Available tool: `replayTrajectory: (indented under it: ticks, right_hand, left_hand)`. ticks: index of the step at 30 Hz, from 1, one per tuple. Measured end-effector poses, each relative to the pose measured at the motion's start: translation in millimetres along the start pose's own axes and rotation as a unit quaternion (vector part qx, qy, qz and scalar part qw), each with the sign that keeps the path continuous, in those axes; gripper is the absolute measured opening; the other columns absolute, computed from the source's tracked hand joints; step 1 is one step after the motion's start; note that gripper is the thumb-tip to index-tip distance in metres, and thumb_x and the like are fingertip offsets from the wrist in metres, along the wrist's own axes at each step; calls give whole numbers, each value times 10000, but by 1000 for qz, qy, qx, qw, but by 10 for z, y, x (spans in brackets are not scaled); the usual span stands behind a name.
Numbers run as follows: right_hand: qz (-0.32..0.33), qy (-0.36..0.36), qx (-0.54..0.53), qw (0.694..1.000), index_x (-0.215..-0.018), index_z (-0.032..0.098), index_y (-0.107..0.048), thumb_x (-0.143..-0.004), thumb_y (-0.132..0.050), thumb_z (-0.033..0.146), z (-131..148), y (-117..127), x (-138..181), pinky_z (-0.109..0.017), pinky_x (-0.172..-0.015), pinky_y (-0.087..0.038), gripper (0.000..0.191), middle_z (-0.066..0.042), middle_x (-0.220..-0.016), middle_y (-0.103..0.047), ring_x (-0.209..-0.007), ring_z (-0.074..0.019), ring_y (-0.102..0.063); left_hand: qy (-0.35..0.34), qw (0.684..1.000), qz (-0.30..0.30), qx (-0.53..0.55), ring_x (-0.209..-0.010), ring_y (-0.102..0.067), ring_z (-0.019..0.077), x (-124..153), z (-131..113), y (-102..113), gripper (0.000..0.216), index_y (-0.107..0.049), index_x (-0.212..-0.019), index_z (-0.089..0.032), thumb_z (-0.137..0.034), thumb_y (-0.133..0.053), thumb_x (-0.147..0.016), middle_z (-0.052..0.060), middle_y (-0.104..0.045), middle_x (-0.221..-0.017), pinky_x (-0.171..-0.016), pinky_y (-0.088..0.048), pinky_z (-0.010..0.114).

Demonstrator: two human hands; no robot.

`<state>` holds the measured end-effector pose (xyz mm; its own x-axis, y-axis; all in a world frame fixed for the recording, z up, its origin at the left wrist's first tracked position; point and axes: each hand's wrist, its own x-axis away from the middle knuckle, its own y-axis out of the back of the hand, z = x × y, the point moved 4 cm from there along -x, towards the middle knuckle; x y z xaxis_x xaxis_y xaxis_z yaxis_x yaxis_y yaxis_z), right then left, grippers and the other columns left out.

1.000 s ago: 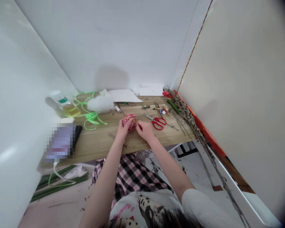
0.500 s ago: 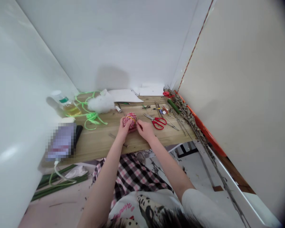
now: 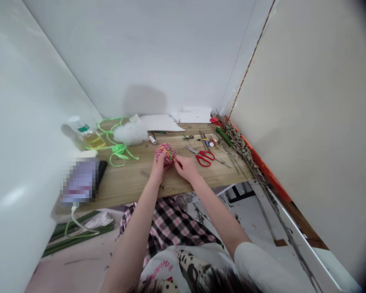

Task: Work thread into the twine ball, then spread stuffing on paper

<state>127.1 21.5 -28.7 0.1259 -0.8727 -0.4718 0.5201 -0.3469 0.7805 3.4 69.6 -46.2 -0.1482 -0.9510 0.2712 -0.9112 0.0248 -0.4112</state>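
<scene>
Mid-frame, the left hand [image 3: 158,167] clasps the ball [image 3: 167,152], underside hidden. I can't tell whether the right hand [image 3: 185,166] grips anything. Pixels mask the device [image 3: 81,179], lower left.

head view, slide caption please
Left hand holds a red-and-white ball; right hand close beside it, red-handled scissors nearby.

white shirt [image 3: 247,254], pink lettering [image 3: 161,267], spotted print [image 3: 187,260], pink-and-black checked garment [image 3: 175,221]

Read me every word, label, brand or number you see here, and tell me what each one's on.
"Hea…", apparently: pink lettering on the white T-shirt; remainder unclear.
Green label on the bottle: too small to read.
Pixelated phone screen: illegible.
Nothing else legible.
</scene>
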Motion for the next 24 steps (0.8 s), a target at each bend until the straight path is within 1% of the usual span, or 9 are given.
replayTrajectory:
  ticks: [2,4,7,9,11,14,18,24]
  right_hand:
    - [3,0,1,1000,-837,212,-584,-982,-434,240,4,5,0,-273,-635,-334,211,-33,-700,-648,-666,-180,-591]
    - [6,1,2,1000,-842,210,-591,-973,-441,236,10,7,2,-274,-631,-332,201,-33,-696,-648,-663,-181,-587]
    - [8,1,7,1000,-861,204,-604,-963,-452,230,16,8,2,-275,-631,-329,185,-39,-707,-658,-674,-184,-587]
    - [6,2,8,1000,-867,201,-609,-965,-448,234,22,10,1,-274,-631,-327,191,-41,-710,-658,-671,-182,-584]
    - [0,1,6,1000,-848,199,-607,-975,-431,248,27,17,-1,-272,-630,-326,222,-38,-696,-646,-664,-177,-578]
    - [-10,-2,3,1000,-796,203,-590,-980,-421,264,29,27,-4,-269,-638,-332,257,-33,-675,-623,-664,-172,-573]
    - [-8,-9,2,1000,-787,205,-588,-973,-431,264,16,21,-2,-268,-644,-335,250,-30,-669,-614,-660,-170,-563]
    - [0,4,-1,1000,-793,204,-598,-957,-447,243,1,-9,11,-271,-643,-336,227,-30,-676,-618,-661,-173,-562]
  left_hand:
    - [-3,1000,0,0,-1081,-673,259,0,7,0,536,-620,-1215,-212,-497,-701,-768,114,-696,-1197,-818,-593,364]
    - [-10,1000,-2,-3,-1068,-680,262,3,14,6,503,-649,-1172,-204,-474,-726,-755,107,-711,-1162,-836,-589,367]
    - [-26,999,-14,-17,-1066,-679,258,12,24,24,528,-677,-1112,-182,-359,-846,-644,104,-719,-1139,-893,-570,361]
    - [-36,999,-22,-22,-1072,-675,251,21,26,31,571,-679,-1102,-171,-301,-885,-585,107,-718,-1141,-913,-561,349]
    - [-42,999,-26,-17,-1052,-681,242,29,22,29,590,-663,-1132,-177,-306,-880,-599,108,-715,-1151,-893,-569,345]
    - [-40,999,-33,3,-993,-700,231,33,11,22,572,-635,-1176,-198,-343,-843,-664,108,-710,-1168,-821,-591,342]
    - [-32,998,-37,35,-942,-709,217,22,5,20,499,-651,-1134,-186,-347,-825,-695,108,-720,-1133,-764,-594,316]
    - [-37,998,-32,47,-937,-709,203,2,19,35,476,-665,-1099,-172,-353,-830,-690,108,-729,-1112,-758,-585,289]
